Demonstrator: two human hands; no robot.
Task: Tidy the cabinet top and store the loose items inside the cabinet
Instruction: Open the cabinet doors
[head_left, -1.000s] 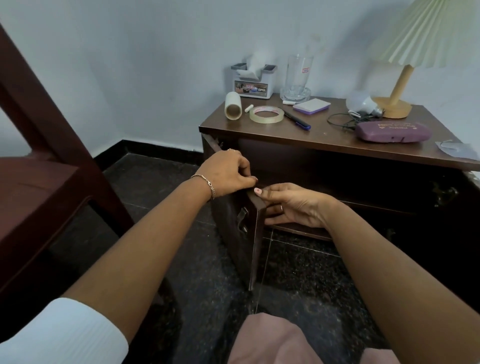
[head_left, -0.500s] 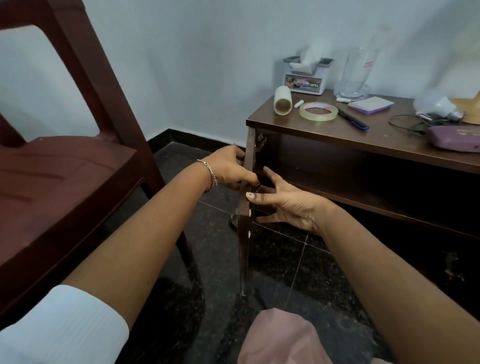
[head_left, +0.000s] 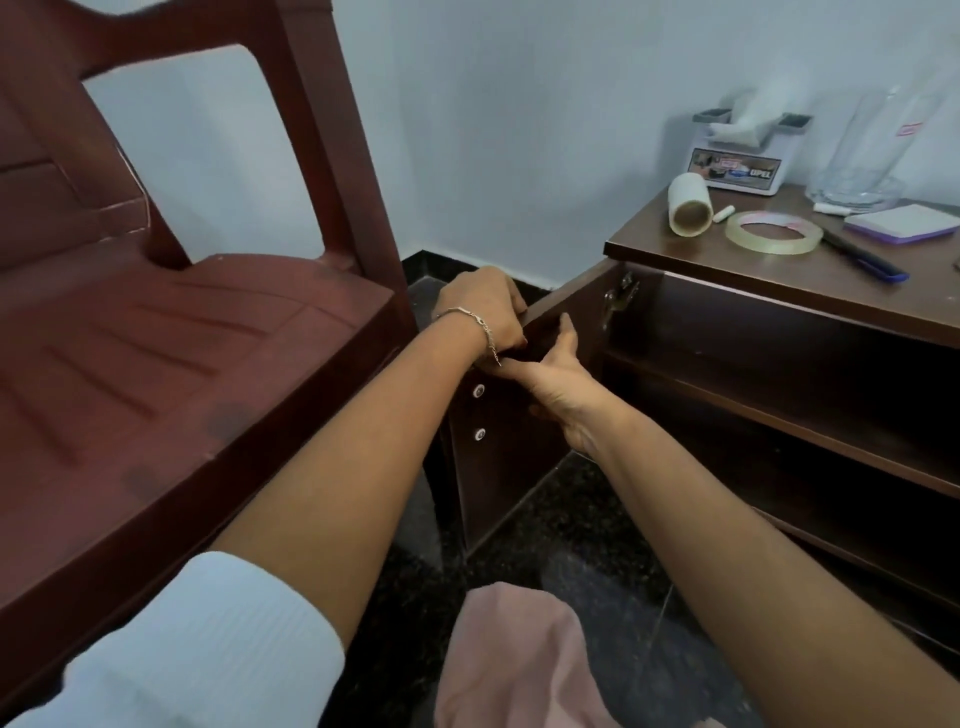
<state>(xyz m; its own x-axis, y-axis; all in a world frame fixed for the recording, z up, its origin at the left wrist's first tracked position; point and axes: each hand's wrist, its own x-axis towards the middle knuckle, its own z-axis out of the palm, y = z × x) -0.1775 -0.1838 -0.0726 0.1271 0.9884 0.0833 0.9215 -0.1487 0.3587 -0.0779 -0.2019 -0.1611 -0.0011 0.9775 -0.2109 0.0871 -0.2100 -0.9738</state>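
L hand grips top edge of open door, R hand flat on its inside; chair just left of it, tape & pen on cabinet top.

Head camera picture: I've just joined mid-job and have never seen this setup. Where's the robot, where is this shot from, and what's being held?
There is no robot here. A person is working with two bare hands, and the only camera sits on their head, looking forward and down. The left hand, the one with a bracelet, has its grip on the top edge of the open cabinet door. The right hand rests against the door's inner face, and its fingertips are hidden. On the cabinet top lie a paper roll, a tape ring, a pen and a notepad. A tissue box and a glass vase stand behind them. None of these is stored yet. A dark red chair stands to the left.
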